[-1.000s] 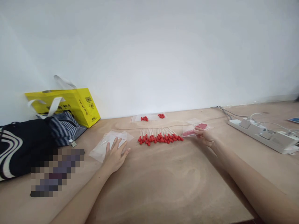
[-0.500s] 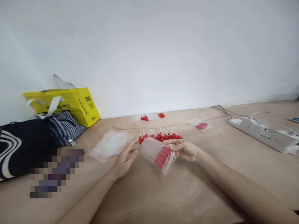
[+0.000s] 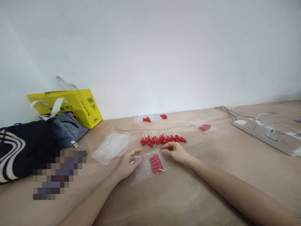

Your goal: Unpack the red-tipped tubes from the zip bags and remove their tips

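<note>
A clear zip bag [image 3: 145,175] holds several white sticks with red tips [image 3: 155,164] and spreads out between my hands. My left hand [image 3: 127,164] grips the bag's left end near the thumb, with the index finger stretched out above it; the other fingers are mostly hidden. To the right of the bag, my right hand [image 3: 176,152] is empty, thumb and fingers apart. Its fingertips are close to a row of loose red-tipped sticks [image 3: 162,138] on the wooden table [image 3: 183,201]. Thin clear bags [image 3: 113,146] lie in a pile left of the row.
More bagged red-tipped sticks lie by the wall [image 3: 147,119] and at the right [image 3: 205,127]. A white power strip [image 3: 265,135] with plugs and cables stands far right. At left are a yellow bag [image 3: 91,110], a striped pouch [image 3: 67,130], a black bag [image 3: 28,150] and a blurred-out object [image 3: 60,175].
The filled bag has left my right hand and moved lower and left, to my left hand. My right hand has opened and drawn slightly left, toward the row of sticks.
</note>
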A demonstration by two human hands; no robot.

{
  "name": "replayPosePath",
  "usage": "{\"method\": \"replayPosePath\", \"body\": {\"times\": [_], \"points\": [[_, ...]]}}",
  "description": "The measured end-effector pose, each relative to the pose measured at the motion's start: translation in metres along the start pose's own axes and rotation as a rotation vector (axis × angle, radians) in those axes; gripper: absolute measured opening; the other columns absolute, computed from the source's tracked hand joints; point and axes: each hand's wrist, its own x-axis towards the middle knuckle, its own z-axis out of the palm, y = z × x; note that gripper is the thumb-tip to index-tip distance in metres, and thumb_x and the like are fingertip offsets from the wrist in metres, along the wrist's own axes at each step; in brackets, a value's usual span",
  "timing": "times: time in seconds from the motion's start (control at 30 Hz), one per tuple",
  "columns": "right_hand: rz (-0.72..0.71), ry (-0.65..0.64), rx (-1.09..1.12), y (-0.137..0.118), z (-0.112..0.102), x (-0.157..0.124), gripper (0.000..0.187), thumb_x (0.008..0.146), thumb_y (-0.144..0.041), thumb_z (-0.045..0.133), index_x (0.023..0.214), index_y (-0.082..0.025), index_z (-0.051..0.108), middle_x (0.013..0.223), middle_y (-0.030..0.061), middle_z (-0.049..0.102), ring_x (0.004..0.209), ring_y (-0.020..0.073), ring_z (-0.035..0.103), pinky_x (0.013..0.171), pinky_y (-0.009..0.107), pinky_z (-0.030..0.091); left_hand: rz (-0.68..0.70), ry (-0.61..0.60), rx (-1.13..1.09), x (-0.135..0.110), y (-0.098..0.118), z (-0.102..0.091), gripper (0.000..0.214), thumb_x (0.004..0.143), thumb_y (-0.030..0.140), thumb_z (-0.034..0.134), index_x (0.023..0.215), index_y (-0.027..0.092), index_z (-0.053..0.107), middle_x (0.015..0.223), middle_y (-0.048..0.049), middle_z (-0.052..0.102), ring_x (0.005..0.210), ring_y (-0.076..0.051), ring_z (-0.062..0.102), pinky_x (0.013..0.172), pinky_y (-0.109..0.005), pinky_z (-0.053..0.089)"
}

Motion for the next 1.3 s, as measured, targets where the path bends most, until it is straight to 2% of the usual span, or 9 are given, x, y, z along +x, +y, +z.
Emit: {"method": "replayPosePath", "body": {"times": [0.13, 0.23, 0.33, 0.5, 0.63, 0.77, 0.87, 1.07, 1.3], "points": [[-0.192, -0.022, -0.312, 0.005, -0.007, -0.016, 0.015, 0.063, -0.027, 0.064, 0.075, -0.017, 0.066, 0.090, 0.0055, 0.058, 0.083, 0.0167, 0.054, 0.078, 0.031, 0.041, 0.128, 0.053, 0.035, 0.003, 0.009, 0.002, 0.025, 0.074, 0.025, 0.052, 0.098, 0.020, 0.058, 0.099, -0.0047, 0.056, 0.095, -0.018, 0.052, 0.087, -0.035, 0.041], [-0.232, -0.034, -0.407, 0.003, -0.006, -0.020, 0.013, 0.065, -0.027, 0.063, 0.074, -0.019, 0.067, 0.092, 0.0053, 0.058, 0.086, 0.0175, 0.052, 0.081, 0.032, 0.039, 0.206, -0.026, -0.005, 0.008, 0.021, 0.010, 0.022, 0.078, 0.027, 0.050, 0.097, 0.020, 0.058, 0.099, -0.0048, 0.056, 0.094, -0.016, 0.053, 0.086, -0.033, 0.042], [-0.222, -0.035, -0.437, 0.000, -0.002, -0.020, 0.014, 0.062, -0.027, 0.065, 0.075, -0.021, 0.068, 0.091, 0.0044, 0.058, 0.087, 0.0181, 0.051, 0.081, 0.032, 0.039, 0.279, -0.101, -0.039, 0.015, 0.029, 0.022, 0.022, 0.078, 0.025, 0.050, 0.098, 0.020, 0.058, 0.100, -0.0051, 0.056, 0.094, -0.015, 0.053, 0.085, -0.032, 0.043], [-0.218, -0.003, -0.475, -0.002, 0.003, -0.020, 0.018, 0.059, -0.025, 0.066, 0.076, -0.022, 0.068, 0.091, 0.0035, 0.057, 0.088, 0.0183, 0.051, 0.082, 0.032, 0.038, 0.327, -0.135, 0.009, 0.026, 0.035, 0.032, 0.029, 0.075, 0.017, 0.051, 0.103, 0.020, 0.057, 0.103, -0.0062, 0.053, 0.096, -0.016, 0.051, 0.086, -0.034, 0.042], [-0.187, 0.045, -0.479, -0.003, 0.007, -0.020, 0.023, 0.057, -0.033, 0.068, 0.077, -0.021, 0.067, 0.089, 0.0037, 0.055, 0.090, 0.0194, 0.050, 0.082, 0.032, 0.038, 0.367, -0.163, 0.076, 0.031, 0.041, 0.033, 0.029, 0.077, 0.013, 0.044, 0.101, 0.022, 0.058, 0.107, -0.0065, 0.050, 0.100, -0.017, 0.049, 0.088, -0.035, 0.040], [-0.134, 0.020, -0.501, -0.007, 0.008, -0.020, 0.010, 0.061, -0.025, 0.064, 0.070, -0.023, 0.068, 0.092, 0.0031, 0.054, 0.092, 0.0190, 0.048, 0.083, 0.032, 0.035, 0.390, -0.162, 0.115, 0.035, 0.045, 0.035, 0.022, 0.080, 0.015, 0.042, 0.085, 0.020, 0.062, 0.104, -0.0065, 0.049, 0.099, -0.016, 0.048, 0.087, -0.033, 0.040], [-0.099, 0.029, -0.559, -0.012, 0.009, -0.023, 0.008, 0.066, -0.022, 0.059, 0.067, -0.023, 0.067, 0.097, 0.0033, 0.054, 0.094, 0.0196, 0.046, 0.084, 0.035, 0.032, 0.394, -0.158, 0.119, 0.035, 0.045, 0.037, 0.020, 0.080, 0.015, 0.042, 0.079, 0.018, 0.062, 0.103, -0.0063, 0.050, 0.098, -0.016, 0.049, 0.087, -0.032, 0.041], [-0.059, 0.012, -0.657, -0.018, 0.013, -0.028, 0.012, 0.071, -0.020, 0.054, 0.066, -0.022, 0.064, 0.103, 0.0034, 0.052, 0.100, 0.0208, 0.041, 0.084, 0.039, 0.026, 0.406, -0.138, 0.115, 0.034, 0.046, 0.034, 0.018, 0.078, 0.015, 0.044, 0.080, 0.019, 0.061, 0.103, -0.0053, 0.051, 0.097, -0.016, 0.049, 0.087, -0.033, 0.041], [-0.019, 0.013, -0.590, -0.016, 0.009, -0.025, 0.012, 0.072, -0.021, 0.052, 0.071, -0.022, 0.064, 0.106, 0.0037, 0.052, 0.103, 0.0217, 0.041, 0.086, 0.039, 0.024, 0.496, -0.106, 0.168, 0.037, 0.045, 0.029, 0.013, 0.078, 0.017, 0.048, 0.080, 0.020, 0.061, 0.102, -0.0048, 0.053, 0.097, -0.016, 0.049, 0.086, -0.033, 0.040]]}}
